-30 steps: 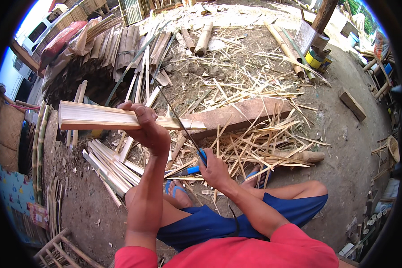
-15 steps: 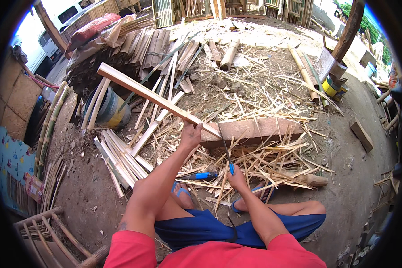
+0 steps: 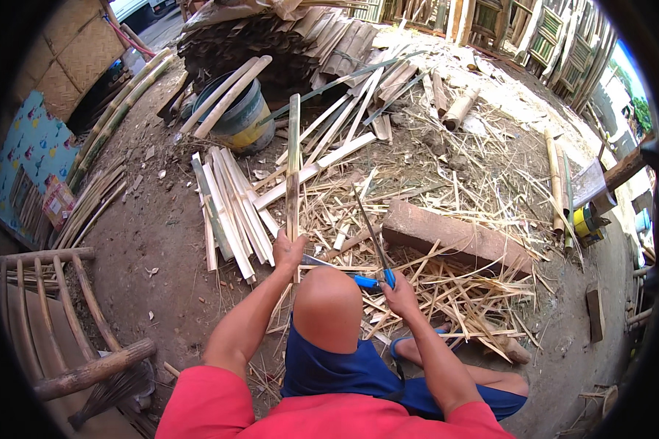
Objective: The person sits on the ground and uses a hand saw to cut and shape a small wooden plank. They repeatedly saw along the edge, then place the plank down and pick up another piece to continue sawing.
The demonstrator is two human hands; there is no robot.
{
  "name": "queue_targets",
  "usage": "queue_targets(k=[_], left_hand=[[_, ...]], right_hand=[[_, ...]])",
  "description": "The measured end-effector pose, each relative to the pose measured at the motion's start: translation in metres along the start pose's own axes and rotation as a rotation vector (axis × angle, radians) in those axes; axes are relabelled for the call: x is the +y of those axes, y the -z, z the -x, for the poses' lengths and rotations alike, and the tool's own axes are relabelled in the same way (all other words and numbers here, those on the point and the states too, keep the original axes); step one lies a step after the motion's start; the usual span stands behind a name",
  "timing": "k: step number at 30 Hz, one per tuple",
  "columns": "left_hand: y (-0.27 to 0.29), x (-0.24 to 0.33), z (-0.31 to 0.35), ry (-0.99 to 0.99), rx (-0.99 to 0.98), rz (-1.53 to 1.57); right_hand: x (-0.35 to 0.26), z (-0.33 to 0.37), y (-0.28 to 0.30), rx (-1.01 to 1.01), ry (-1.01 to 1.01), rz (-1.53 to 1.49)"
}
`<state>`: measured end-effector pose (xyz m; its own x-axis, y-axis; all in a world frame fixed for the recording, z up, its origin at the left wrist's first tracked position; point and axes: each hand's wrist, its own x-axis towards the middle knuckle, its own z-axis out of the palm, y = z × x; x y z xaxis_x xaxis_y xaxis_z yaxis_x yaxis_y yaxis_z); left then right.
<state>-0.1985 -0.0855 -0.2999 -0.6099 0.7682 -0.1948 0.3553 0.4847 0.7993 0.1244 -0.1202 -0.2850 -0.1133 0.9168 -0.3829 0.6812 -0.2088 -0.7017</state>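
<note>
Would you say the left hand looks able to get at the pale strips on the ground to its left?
Probably yes: nothing seems to stand between the left hand and the pale strips. It holds a bamboo strip, though, so it would likely need to let go first.

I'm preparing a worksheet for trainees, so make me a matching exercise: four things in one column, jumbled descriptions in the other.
Column one:
1. Left hand
2. Right hand
3. Bucket
4. Block

Column two:
A. Brown, lying beside a heap of pale strips
B. Holds a blue-handled blade
C. Has a yellow patch on its side
D. Grips a bamboo strip

Pairs: 1-D, 2-B, 3-C, 4-A
</note>
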Motion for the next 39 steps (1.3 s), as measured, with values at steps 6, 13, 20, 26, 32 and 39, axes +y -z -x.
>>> queue_targets(k=[6, 13, 20, 26, 32, 39], left_hand=[[0.023, -0.113, 0.009, 0.235, 0.109, -0.161], [0.055, -0.156, -0.076, 0.208, 0.325, -0.103], [0.055, -0.151, -0.19, -0.017, 0.058, -0.552], [-0.004, -0.128, -0.263, -0.262, -0.069, -0.639], [-0.023, -0.114, -0.264, 0.017, -0.202, -1.033], [-0.001, -0.074, -0.182, -0.307, 0.02, -0.403]], right_hand=[[-0.029, -0.026, -0.037, -0.178, 0.058, 0.098], [-0.072, -0.061, -0.061, -0.297, 0.077, 0.153], [-0.071, -0.084, -0.082, -0.273, 0.044, 0.068], [-0.056, -0.082, -0.093, -0.302, -0.086, 0.003], [-0.065, -0.078, -0.082, -0.28, -0.088, -0.011], [-0.072, -0.075, -0.064, -0.141, 0.051, -0.146]])
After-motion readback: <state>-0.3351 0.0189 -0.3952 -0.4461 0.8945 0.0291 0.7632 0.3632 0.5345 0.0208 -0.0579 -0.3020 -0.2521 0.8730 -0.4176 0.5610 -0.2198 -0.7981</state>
